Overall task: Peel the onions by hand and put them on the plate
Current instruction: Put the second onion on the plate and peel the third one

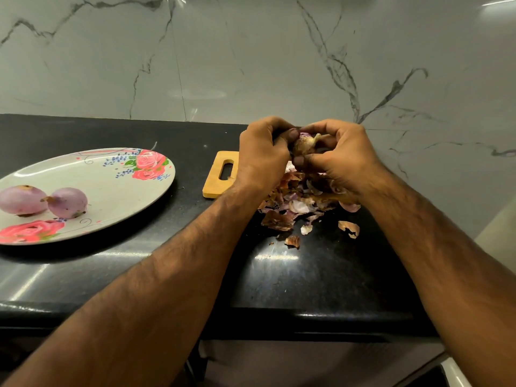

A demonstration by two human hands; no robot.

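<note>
Left hand (262,155): gripping the onion (305,143), fingers curled.
Right hand (340,157): pinching the same onion (thumb on near side).
Plate (111,196): carrying two peeled onions (68,202).
Peels (296,202): lying heaped below.

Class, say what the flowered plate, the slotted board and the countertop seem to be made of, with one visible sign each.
Plate: likely melamine or glazed ceramic, cannot tell which; smooth face, printed roses, soft sheen.
Board: wood or bamboo, matt; warm tan colour.
Countertop: polished dark stone, perhaps granite; fine speckles and mirror-like glare.
</note>
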